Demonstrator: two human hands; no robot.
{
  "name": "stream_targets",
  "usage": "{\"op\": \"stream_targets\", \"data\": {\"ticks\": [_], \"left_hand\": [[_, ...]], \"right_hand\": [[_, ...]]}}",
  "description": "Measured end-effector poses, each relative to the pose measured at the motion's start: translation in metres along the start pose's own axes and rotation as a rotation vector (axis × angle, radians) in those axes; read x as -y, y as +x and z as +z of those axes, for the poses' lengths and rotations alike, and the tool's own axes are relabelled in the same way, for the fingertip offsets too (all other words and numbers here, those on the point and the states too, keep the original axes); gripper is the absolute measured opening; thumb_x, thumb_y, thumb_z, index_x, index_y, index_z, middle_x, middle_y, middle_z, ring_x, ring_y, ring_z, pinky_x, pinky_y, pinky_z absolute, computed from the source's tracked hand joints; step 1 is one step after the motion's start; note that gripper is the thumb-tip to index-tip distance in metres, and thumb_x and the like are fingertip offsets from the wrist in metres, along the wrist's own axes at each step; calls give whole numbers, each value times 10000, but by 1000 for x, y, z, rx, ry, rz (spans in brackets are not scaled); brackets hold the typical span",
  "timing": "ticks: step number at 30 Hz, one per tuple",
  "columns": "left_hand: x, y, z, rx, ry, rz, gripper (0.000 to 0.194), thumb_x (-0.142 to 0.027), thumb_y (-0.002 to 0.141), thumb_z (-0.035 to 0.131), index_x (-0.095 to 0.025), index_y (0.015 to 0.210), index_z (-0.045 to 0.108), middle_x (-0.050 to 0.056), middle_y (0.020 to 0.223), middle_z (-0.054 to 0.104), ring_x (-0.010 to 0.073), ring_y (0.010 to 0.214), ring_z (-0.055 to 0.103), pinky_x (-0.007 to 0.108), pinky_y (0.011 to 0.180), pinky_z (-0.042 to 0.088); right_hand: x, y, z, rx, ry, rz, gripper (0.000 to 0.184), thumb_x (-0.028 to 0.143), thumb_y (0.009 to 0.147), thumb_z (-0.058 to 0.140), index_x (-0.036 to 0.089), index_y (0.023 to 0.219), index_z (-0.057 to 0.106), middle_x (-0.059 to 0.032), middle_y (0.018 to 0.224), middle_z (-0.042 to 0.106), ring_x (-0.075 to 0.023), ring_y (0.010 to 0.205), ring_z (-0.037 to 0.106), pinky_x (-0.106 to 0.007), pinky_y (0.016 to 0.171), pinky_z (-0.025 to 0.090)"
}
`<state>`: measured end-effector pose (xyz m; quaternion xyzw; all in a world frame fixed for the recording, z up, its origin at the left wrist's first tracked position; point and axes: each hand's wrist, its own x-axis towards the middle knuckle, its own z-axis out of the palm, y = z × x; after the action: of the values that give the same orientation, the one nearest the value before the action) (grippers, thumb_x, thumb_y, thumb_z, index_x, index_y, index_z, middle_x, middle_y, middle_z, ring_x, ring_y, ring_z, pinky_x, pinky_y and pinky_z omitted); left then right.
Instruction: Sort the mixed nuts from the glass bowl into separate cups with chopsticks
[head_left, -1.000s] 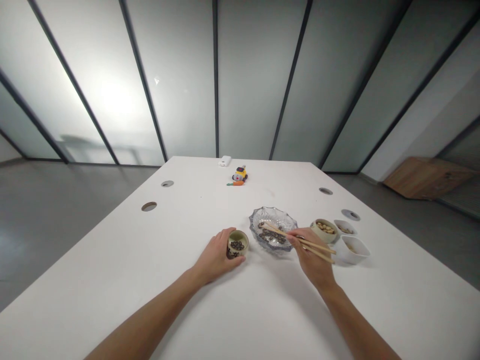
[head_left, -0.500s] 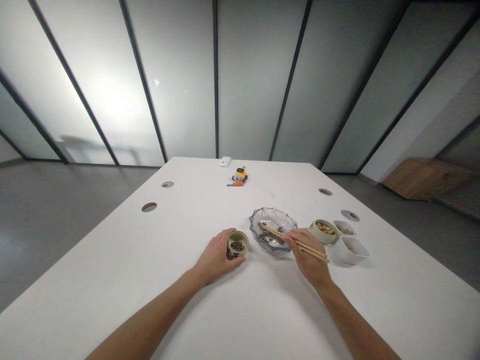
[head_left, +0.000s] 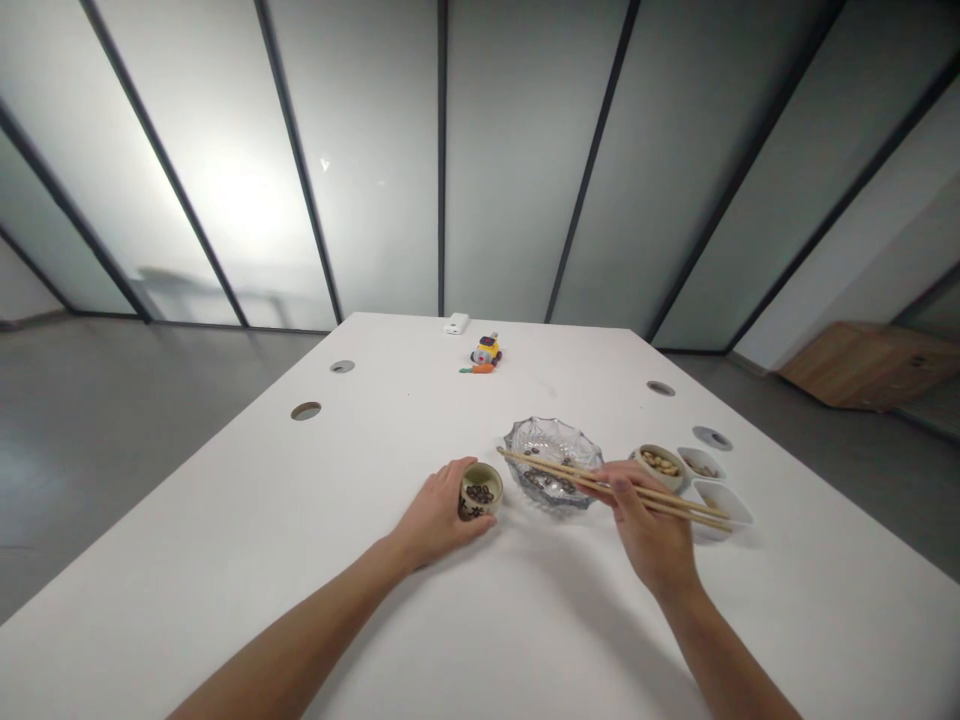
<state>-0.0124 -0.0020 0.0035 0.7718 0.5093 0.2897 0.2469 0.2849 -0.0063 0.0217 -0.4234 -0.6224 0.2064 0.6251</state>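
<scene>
Holding small cup [head_left: 493,507], dark beans [head_left: 479,494] inside, between thumb and fingers of left hand [head_left: 436,515]. Pinching chopsticks [head_left: 551,466] in right hand [head_left: 654,525], slanted across glass bowl [head_left: 556,431] between both grips; cannot tell if anything caught at tips. Noted just beyond right grip: nut cup [head_left: 680,470], white dishes [head_left: 740,505].

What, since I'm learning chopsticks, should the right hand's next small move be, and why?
Probably move the tips of the chopsticks over the small cup: they are at the cup-side rim of the glass bowl, the left hand holds the cup, and dark beans lie in both. Whether they grip one is unclear.
</scene>
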Motion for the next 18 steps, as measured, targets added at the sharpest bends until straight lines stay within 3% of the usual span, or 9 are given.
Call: {"op": "stream_targets", "data": {"ticks": [3,6,9,18], "left_hand": [[-1,0,-1,0,2,-1,695,-353,853,830,-229,1473,540,157,1452,655,378,1312,643,558,1142,505],[-1,0,-1,4,4,2,698,-332,844,832,-224,1469,539,153,1437,663,372,1300,649,557,1137,507],[0,1,-1,-2,3,9,695,-336,836,837,-226,1460,551,152,1425,671,373,1300,656,553,1130,515],[1,1,0,-10,-2,16,685,-334,843,840,-240,1458,553,147,1419,677,369,1300,663,553,1129,519]], "right_hand": [[6,0,2,-15,-71,16,329,505,1029,674,240,864,780,-44,839,763,-202,732,734,-333,650,613],[5,2,0,-53,-255,-76,364,541,1034,660,241,872,787,-51,830,773,-214,771,727,-345,709,593],[-1,4,-2,19,-366,-180,369,530,1052,639,243,866,779,-51,823,771,-213,760,711,-342,704,569],[-10,6,3,135,-343,-259,284,443,1072,644,247,893,747,-32,840,763,-195,754,709,-317,696,567]]}}
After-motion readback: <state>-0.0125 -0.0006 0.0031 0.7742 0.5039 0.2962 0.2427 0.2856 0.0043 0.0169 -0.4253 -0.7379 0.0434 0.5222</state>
